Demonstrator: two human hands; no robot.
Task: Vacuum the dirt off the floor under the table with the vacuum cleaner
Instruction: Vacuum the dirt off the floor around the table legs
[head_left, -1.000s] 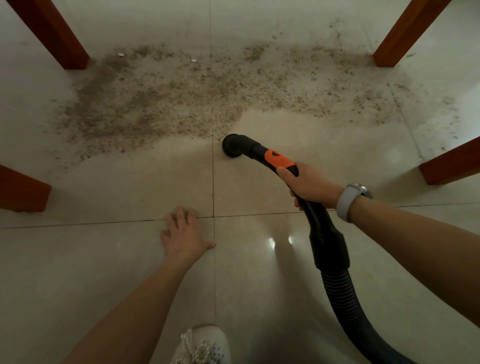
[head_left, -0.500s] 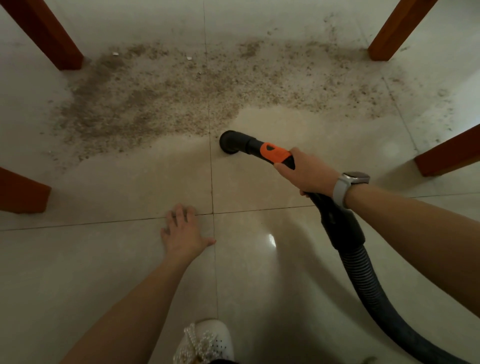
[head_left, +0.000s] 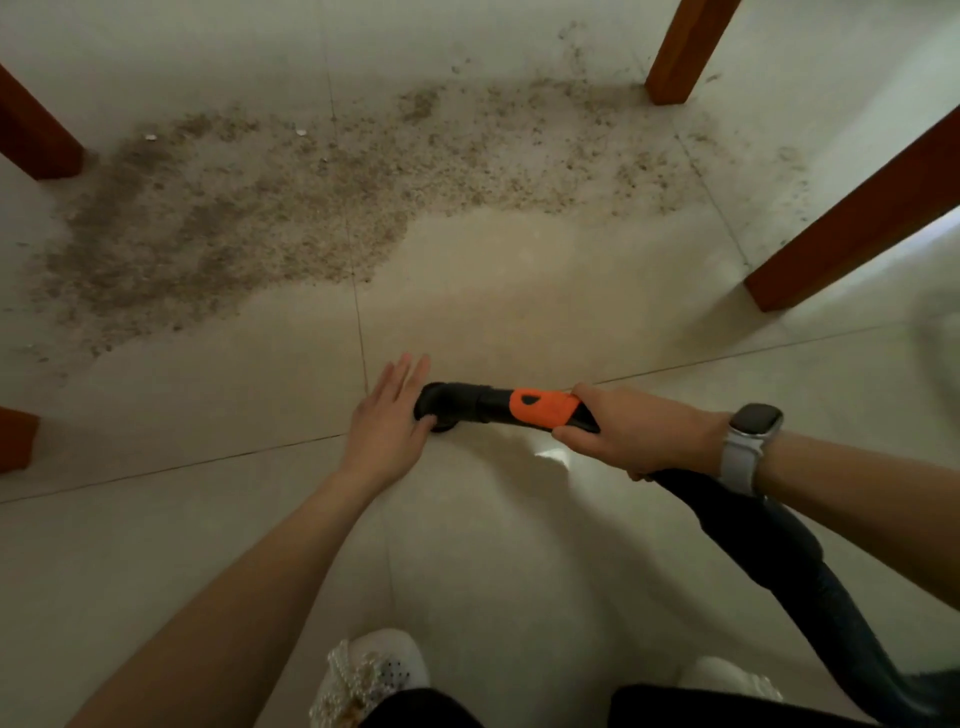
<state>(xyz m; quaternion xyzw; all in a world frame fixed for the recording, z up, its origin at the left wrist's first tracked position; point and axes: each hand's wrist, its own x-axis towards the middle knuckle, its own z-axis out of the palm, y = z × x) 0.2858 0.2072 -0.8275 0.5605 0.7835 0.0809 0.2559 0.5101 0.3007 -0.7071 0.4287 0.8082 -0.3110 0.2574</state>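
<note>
The black vacuum nozzle (head_left: 441, 405) with an orange slider (head_left: 543, 408) lies low over the tiled floor, near the middle of the view. My right hand (head_left: 628, 434) grips its handle just behind the orange part. The black hose (head_left: 779, 561) runs back to the lower right. My left hand (head_left: 389, 415) is flat with straight fingers and touches the nozzle's left end. A wide patch of brown dirt (head_left: 249, 218) covers the floor farther away, from the left across to the upper right.
Reddish wooden table legs stand at the far left (head_left: 36, 135), near left (head_left: 15, 441), far right (head_left: 685, 47) and near right (head_left: 857, 213). My white shoes (head_left: 374, 670) are at the bottom edge. Bare tile lies between the nozzle and the dirt.
My right hand has pulled the nozzle back toward me, away from the dirt's edge. My left hand has left its spot on the floor and come against the nozzle's end. The view has shifted.
</note>
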